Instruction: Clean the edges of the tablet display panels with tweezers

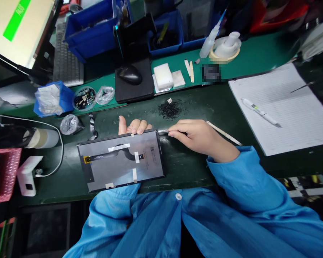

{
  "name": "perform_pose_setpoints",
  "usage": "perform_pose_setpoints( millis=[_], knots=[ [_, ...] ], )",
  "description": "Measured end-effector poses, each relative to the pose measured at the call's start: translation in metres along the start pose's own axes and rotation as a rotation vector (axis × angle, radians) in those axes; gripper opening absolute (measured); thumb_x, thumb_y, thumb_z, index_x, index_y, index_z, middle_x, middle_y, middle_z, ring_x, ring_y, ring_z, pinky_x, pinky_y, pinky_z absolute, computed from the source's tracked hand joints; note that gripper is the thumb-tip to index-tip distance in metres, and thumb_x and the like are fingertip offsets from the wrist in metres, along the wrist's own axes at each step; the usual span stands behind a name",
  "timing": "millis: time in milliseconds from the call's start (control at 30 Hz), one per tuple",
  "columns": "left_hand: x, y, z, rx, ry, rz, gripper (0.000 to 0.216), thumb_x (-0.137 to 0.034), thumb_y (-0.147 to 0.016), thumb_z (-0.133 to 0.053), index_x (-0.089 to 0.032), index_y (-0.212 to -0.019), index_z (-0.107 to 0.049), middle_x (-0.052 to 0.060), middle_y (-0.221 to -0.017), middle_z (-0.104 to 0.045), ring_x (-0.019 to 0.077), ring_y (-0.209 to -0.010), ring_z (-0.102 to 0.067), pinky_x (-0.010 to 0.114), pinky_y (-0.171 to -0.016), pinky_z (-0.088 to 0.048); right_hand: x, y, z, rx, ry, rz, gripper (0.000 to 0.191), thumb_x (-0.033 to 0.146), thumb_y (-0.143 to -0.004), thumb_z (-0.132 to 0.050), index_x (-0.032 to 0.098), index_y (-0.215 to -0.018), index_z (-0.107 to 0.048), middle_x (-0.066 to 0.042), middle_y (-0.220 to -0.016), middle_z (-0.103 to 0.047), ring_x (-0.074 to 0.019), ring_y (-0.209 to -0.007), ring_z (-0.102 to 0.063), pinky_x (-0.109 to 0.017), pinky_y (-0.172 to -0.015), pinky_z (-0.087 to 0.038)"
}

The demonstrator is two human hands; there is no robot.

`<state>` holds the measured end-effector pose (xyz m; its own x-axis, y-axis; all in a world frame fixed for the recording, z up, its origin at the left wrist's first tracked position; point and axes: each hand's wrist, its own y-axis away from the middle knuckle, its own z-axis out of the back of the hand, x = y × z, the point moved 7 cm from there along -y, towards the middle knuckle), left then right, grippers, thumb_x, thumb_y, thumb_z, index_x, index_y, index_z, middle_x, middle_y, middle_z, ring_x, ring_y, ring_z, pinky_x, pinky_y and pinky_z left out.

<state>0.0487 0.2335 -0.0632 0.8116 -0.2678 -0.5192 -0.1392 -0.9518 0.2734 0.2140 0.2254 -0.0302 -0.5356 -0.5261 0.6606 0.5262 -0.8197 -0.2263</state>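
My left hand [136, 126] supports an LCD screen panel [123, 168] from below, its fingers curled over the far edge and the thumb sticking out; the palm is hidden behind the panel. The panel's grey back faces up, with a black flex cable [126, 152] and several white tape strips on it. My right hand [192, 138] pinches thin metal tweezers [163, 131], whose tips touch or nearly touch the panel's far right corner. Just beyond that corner lies a heap of black shreds [170, 109] on the dark green bench. A slim pale stick [224, 133] rests behind my right hand.
A notebook [288, 107] with a pen [261, 113] lies right. Along the back are a mouse [129, 74], a white block [163, 76], a dropper bottle [208, 43] and blue bins [91, 28]. A white cable [60, 157] and white stand [27, 175] are left.
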Motion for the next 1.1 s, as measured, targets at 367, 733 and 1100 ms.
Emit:
perform_pose_setpoints(
  millis=[367,733,1100],
  knots=[
    [-0.0013,-0.0015,-0.0010,0.043,0.007,-0.015,0.064,-0.065,-0.102,-0.013,-0.019,-0.058,-0.011,-0.003,-0.063,-0.009,0.0123,-0.053,-0.019,0.025,-0.051,-0.039,0.0012,0.0003,0.0003,-0.001,-0.001,0.010,0.019,0.025,-0.100,-0.059,0.022,-0.104,-0.078,-0.005,-0.099,-0.079,-0.0209,-0.091,-0.074,-0.031,-0.082,-0.055],
    [0.0004,-0.0003,-0.0027,0.025,0.075,0.014,0.065,-0.066,-0.102,-0.016,-0.019,-0.058,-0.010,-0.003,-0.065,-0.007,0.0126,-0.055,-0.014,0.024,-0.051,-0.037,0.0007,0.0008,-0.0009,0.011,0.007,0.008,0.020,0.025,-0.101,-0.058,0.022,-0.106,-0.077,-0.004,-0.102,-0.079,-0.0205,-0.092,-0.074,-0.031,-0.083,-0.055],
    [0.0004,0.0007,-0.0006,0.020,0.067,0.023,0.064,-0.066,-0.102,-0.017,-0.019,-0.059,-0.011,-0.003,-0.065,-0.009,0.0134,-0.055,-0.018,0.025,-0.053,-0.039,0.0016,0.0014,-0.0001,0.014,-0.005,0.009,0.021,0.025,-0.101,-0.057,0.023,-0.107,-0.077,-0.004,-0.102,-0.079,-0.0203,-0.092,-0.073,-0.031,-0.083,-0.055]
  ],
)
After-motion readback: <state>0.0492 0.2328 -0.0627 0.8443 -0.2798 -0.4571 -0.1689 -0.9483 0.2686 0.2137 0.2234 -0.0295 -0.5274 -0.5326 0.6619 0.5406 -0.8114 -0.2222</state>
